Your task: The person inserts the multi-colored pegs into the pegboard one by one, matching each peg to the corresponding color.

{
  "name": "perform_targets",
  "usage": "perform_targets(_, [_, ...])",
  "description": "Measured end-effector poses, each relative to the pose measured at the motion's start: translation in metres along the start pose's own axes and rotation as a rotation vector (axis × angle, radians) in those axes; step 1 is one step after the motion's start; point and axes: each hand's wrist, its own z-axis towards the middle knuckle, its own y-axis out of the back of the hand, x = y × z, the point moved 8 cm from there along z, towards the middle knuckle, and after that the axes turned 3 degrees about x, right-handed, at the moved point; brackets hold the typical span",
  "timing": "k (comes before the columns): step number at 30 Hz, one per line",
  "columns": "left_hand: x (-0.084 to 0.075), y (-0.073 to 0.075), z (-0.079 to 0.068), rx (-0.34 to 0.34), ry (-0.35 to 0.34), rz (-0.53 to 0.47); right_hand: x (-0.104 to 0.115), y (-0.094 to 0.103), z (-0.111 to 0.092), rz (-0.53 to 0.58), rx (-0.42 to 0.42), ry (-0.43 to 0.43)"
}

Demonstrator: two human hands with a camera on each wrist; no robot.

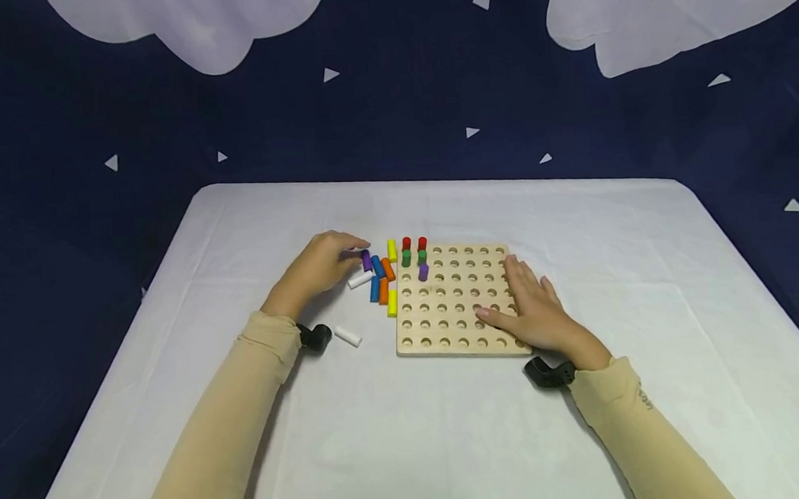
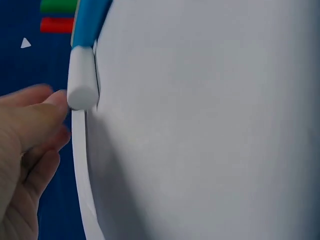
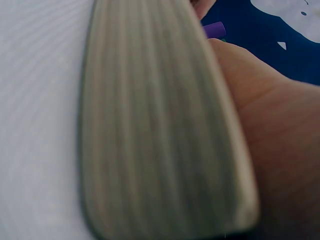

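Observation:
My left hand [image 1: 321, 266] is at the left of a loose group of coloured pegs, its fingertips right at a purple peg [image 1: 367, 261]. In the left wrist view its thumb and fingers [image 2: 42, 112] are beside the end of a white peg [image 2: 83, 82], and the purple peg is hidden. My right hand [image 1: 537, 310] rests spread on the right edge of a wooden pegboard [image 1: 463, 345]. Two red pegs [image 1: 423, 243], two green pegs [image 1: 406, 258] and a purple peg [image 1: 424, 272] stand in the board's upper left holes. The board's side [image 3: 160, 125] fills the right wrist view.
Blue pegs [image 1: 374, 289], orange pegs [image 1: 384, 292] and yellow pegs [image 1: 392, 303] lie along the board's left edge. One white peg [image 1: 347, 336] lies apart, near the left wrist camera [image 1: 317, 338]. A white cloth covers the table [image 1: 384, 449], with a dark blue patterned backdrop [image 1: 391, 112] behind.

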Motion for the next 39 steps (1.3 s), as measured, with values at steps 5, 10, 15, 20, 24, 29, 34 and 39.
perform_targets(5, [-0.004, 0.000, 0.000, 0.057, -0.112, 0.055, 0.001, -0.002, 0.001, -0.004, -0.004, 0.005])
perform_targets(10, [-0.009, 0.000, 0.000, 0.079, -0.118, 0.145, 0.001, -0.001, 0.001, -0.009, -0.004, 0.008])
perform_targets(15, [-0.018, -0.003, 0.001, 0.102, -0.147, 0.273, 0.000, 0.000, 0.001, -0.014, 0.001, 0.003])
perform_targets(20, [-0.023, -0.007, 0.001, 0.122, -0.157, 0.374, 0.000, 0.000, 0.002, -0.018, 0.000, 0.003])
perform_targets(24, [-0.025, -0.010, -0.001, 0.129, -0.158, 0.413, -0.001, 0.000, 0.002, -0.017, -0.001, 0.005])
perform_targets(29, [-0.022, -0.009, -0.004, 0.102, -0.109, 0.347, -0.001, -0.001, 0.002, -0.013, 0.002, 0.001])
perform_targets(34, [-0.013, 0.000, -0.006, 0.026, -0.015, 0.102, -0.002, -0.001, 0.002, -0.011, 0.005, -0.002])
perform_targets(39, [-0.011, 0.000, -0.007, 0.014, 0.043, -0.145, -0.001, -0.001, 0.001, -0.001, 0.004, 0.001])
